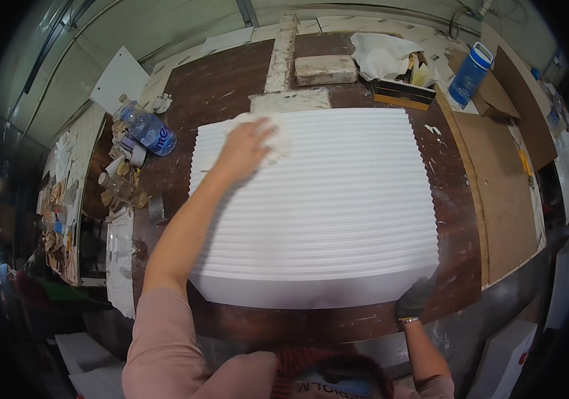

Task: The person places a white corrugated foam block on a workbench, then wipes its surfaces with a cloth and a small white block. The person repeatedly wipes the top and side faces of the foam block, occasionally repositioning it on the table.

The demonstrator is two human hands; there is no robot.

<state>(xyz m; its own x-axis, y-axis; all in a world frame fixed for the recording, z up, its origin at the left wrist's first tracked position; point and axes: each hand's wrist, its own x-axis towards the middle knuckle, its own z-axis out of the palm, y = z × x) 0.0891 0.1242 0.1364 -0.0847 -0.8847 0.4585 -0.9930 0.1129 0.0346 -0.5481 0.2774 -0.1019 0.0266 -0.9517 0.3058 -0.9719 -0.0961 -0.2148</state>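
Note:
A large white panel (324,199) with ridges running from side to side lies on the brown table in front of me. Its near edge is a smooth band. My left hand (248,147) is bare and reaches to the panel's far left part, closed over a crumpled white cloth (272,141) pressed onto the ridges. At the near right corner, my right hand (415,299) wears a dark glove and touches the panel's edge. Its fingers are too dark to make out. A band circles that wrist.
The brown tabletop (224,73) has white smears. Bottles (148,130) and scraps crowd its left side. Beyond the panel are a pale block (326,70) and an open box (404,92) with paper. A blue bottle (471,74) stands far right, near cardboard (507,179).

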